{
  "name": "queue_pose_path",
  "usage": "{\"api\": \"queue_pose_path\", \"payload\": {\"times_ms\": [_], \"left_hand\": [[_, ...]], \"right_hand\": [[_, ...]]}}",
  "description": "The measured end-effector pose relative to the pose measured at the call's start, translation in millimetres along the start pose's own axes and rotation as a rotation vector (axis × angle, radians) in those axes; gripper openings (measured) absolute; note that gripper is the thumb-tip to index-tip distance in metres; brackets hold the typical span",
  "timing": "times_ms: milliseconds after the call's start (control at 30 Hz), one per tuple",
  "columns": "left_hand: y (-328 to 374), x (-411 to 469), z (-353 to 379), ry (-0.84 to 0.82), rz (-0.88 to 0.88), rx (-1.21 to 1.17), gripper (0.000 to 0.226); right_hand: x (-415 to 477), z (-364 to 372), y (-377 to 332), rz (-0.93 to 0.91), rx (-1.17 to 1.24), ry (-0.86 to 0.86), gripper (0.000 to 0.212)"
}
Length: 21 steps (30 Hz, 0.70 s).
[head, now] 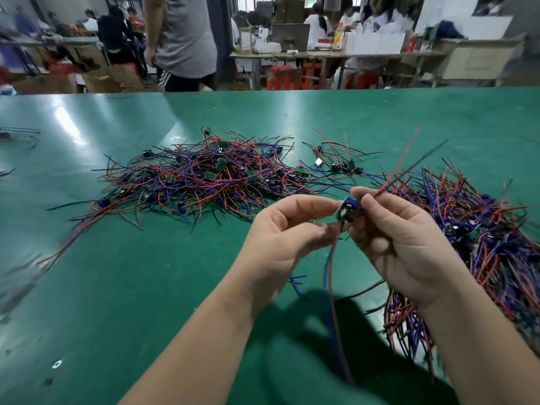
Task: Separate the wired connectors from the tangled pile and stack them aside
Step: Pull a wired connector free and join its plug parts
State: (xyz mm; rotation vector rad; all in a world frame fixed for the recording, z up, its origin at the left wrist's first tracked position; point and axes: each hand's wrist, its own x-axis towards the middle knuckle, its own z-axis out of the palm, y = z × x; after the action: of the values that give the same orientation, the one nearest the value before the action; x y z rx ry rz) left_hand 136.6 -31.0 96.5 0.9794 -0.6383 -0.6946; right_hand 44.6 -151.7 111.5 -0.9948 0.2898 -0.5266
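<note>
A tangled pile [210, 176] of red, blue and black wires with small green boards lies in the middle of the green table [122, 287]. Above the table's near half, my left hand [280, 238] and my right hand [400, 244] together pinch one wired connector [346, 210], a small board with a blue part. Its red and blue wires hang down between my wrists, and a red wire sticks up to the right. A second heap of wired connectors [482, 244] lies along the right side, partly hidden behind my right hand.
A small loose group of wired connectors [336, 163] lies behind my hands. A few stray wires [17, 135] sit at the far left. Beyond the table's far edge a person [181, 39] stands, with workbenches and seated people behind.
</note>
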Motion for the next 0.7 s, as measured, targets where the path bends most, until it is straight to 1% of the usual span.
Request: {"api": "queue_pose_path", "payload": {"times_ms": [67, 100, 167, 233, 267, 333, 400, 433, 500, 533, 633, 700], "left_hand": [[2.3, 0.3, 1.4, 0.022, -0.054, -0.027, 0.016], [1.5, 0.0, 2.5, 0.049, -0.043, 0.023, 0.013], [-5.2, -0.9, 2.5, 0.1, 0.03, 0.228, 0.021], [-11.1, -1.6, 3.6, 0.134, 0.071, 0.354, 0.019], [-13.1, -1.5, 3.5, 0.146, 0.055, 0.369, 0.017], [-11.4, -1.6, 2.6, 0.131, -0.042, 0.327, 0.012], [-7.7, -2.2, -0.4, 0.035, -0.179, 0.263, 0.009], [-4.9, -3.6, -1.6, -0.035, -0.244, 0.237, 0.009], [0.1, -7.3, -2.5, -0.175, -0.341, 0.18, 0.006], [1.9, -8.9, -3.2, -0.232, -0.374, 0.156, 0.005], [4.3, -13.2, -6.9, -0.361, -0.462, 0.198, 0.019], [3.1, -15.2, -8.6, -0.434, -0.516, 0.266, 0.021]], "right_hand": [[0.8, -2.2, 1.6, -0.03, -0.077, -0.004, 0.016], [1.3, -3.3, 3.6, -0.051, -0.123, -0.005, 0.016], [1.8, -4.5, 8.3, -0.083, -0.238, 0.014, 0.016], [1.9, -3.4, 12.3, -0.096, -0.325, 0.032, 0.018], [1.6, -2.3, 14.0, -0.094, -0.333, 0.031, 0.018], [0.6, 0.6, 15.4, -0.091, -0.331, 0.036, 0.016], [0.3, 1.9, 13.2, -0.112, -0.357, 0.076, 0.019], [0.7, 1.1, 11.2, -0.129, -0.348, 0.106, 0.024], [1.4, -1.4, 4.2, -0.144, -0.263, 0.173, 0.034], [1.8, -2.2, 0.3, -0.139, -0.218, 0.204, 0.035], [2.7, -5.6, -9.1, -0.11, -0.121, 0.263, 0.03], [3.9, -9.9, -12.6, -0.108, -0.105, 0.307, 0.023]]}}
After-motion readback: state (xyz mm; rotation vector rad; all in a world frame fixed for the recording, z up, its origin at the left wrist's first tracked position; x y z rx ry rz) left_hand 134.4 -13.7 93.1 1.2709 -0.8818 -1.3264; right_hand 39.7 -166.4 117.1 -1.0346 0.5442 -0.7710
